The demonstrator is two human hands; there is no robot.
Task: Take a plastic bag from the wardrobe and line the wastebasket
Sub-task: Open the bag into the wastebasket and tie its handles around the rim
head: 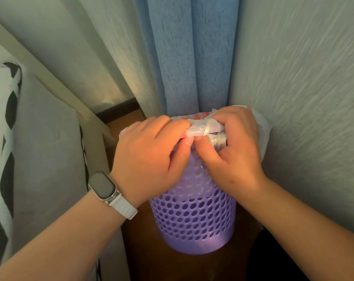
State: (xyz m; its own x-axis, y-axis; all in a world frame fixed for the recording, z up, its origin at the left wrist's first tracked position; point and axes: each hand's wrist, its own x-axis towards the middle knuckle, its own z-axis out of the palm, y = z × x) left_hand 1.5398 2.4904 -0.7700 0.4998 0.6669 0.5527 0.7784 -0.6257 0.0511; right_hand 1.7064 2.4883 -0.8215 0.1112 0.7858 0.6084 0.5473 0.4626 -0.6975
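Note:
A purple perforated wastebasket (194, 220) stands on the dark wooden floor below me. A thin white plastic bag (204, 128) lies over its top, bunched and twisted into a knot-like wad between my hands. My left hand (149, 153), with a watch on its wrist, pinches the left end of the wad. On the right end, my right hand (235, 147) has its fingers curled round the plastic. More of the bag (262, 126) spills over the basket's far right rim. The basket's opening is hidden under my hands.
A blue curtain (188, 57) hangs straight behind the basket. A textured pale wall (303, 78) closes in on the right. On the left are a grey cushion with a black-and-white pattern (30, 138) and a cream frame (56, 84).

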